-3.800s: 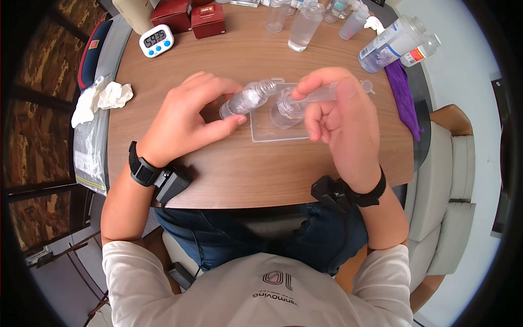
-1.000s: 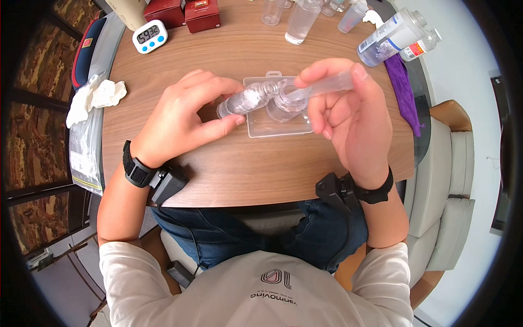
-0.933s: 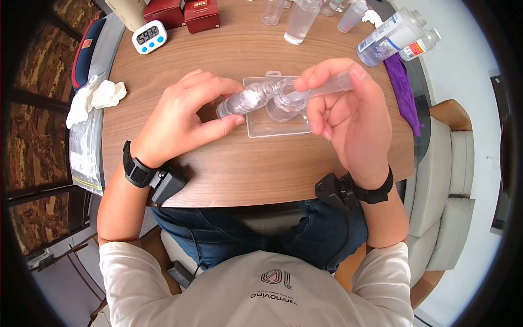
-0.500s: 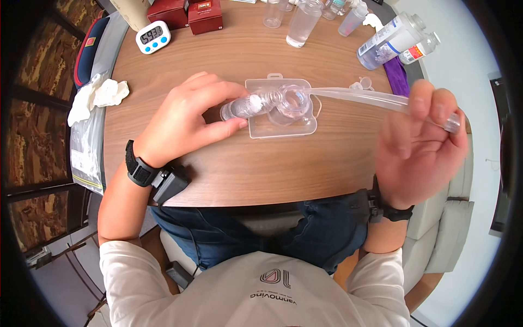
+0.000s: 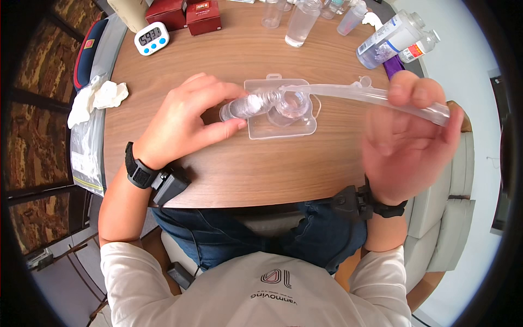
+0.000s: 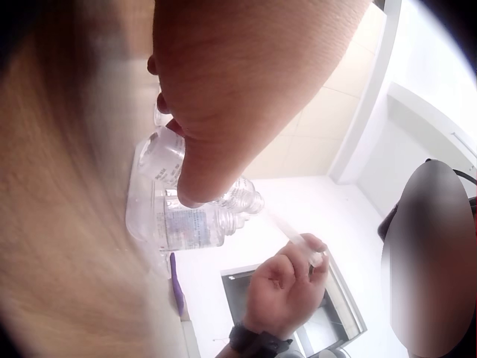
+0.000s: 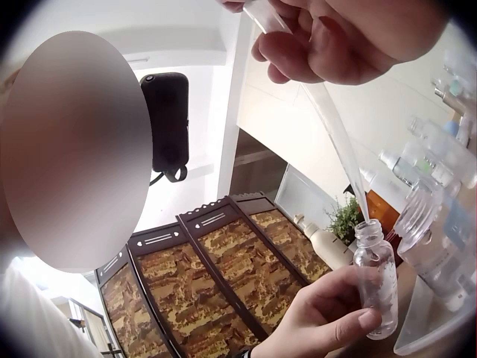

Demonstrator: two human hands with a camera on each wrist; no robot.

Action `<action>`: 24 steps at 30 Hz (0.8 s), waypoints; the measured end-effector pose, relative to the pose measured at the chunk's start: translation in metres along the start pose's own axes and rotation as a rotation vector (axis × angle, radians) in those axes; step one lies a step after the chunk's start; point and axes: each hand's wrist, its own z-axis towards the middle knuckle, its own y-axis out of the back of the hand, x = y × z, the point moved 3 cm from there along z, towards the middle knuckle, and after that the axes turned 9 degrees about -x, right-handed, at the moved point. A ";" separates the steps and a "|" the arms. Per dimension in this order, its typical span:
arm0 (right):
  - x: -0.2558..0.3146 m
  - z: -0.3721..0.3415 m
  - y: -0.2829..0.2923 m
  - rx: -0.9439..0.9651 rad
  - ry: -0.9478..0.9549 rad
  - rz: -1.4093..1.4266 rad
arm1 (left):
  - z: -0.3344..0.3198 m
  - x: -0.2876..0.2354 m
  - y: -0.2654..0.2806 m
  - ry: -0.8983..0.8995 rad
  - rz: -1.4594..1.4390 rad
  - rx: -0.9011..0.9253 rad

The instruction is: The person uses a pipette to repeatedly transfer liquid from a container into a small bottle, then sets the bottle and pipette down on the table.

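My left hand (image 5: 185, 120) holds a small clear bottle (image 5: 237, 108) between thumb and fingers. In the right wrist view the uncapped bottle (image 7: 378, 277) stands upright. Raised on the right, my right hand (image 5: 408, 144) grips the wide end of a long translucent plastic dropper (image 5: 348, 92). The dropper (image 7: 337, 142) slants down in the right wrist view, its narrow tip at the bottle's mouth. Beside the bottle, an uncapped clear jar (image 5: 287, 113) sits on a shallow clear plastic case (image 5: 280, 132), partly overlapped by the dropper in the head view.
A white timer (image 5: 152, 38) and dark red boxes (image 5: 204, 18) stand at the back left. Several clear bottles line the back, one upright with liquid (image 5: 302, 24). A large labelled bottle (image 5: 384, 43) is at the right. Crumpled tissue (image 5: 110, 95) lies left.
My right hand has swung from near the jar out to the right with the dropper, then slightly back left. The dropper's tip has gone from the jar to the bottle's mouth.
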 end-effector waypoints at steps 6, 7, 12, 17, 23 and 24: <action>-0.021 0.000 -0.005 -0.297 -0.162 -0.251 | -0.001 0.000 -0.001 0.035 0.006 -0.025; -0.029 0.001 -0.012 -0.284 -0.223 -0.332 | -0.001 0.001 -0.001 0.016 -0.002 -0.042; -0.047 0.004 -0.023 -0.247 -0.349 -0.411 | -0.001 -0.001 0.003 0.033 0.010 -0.032; -0.045 0.004 -0.018 -0.238 -0.378 -0.267 | 0.000 -0.001 0.001 0.053 0.002 -0.024; -0.047 0.004 -0.017 -0.224 -0.399 -0.217 | 0.000 -0.001 0.002 0.057 0.006 -0.023; -0.046 0.004 -0.019 -0.225 -0.398 -0.217 | 0.000 -0.001 0.002 0.052 0.007 -0.019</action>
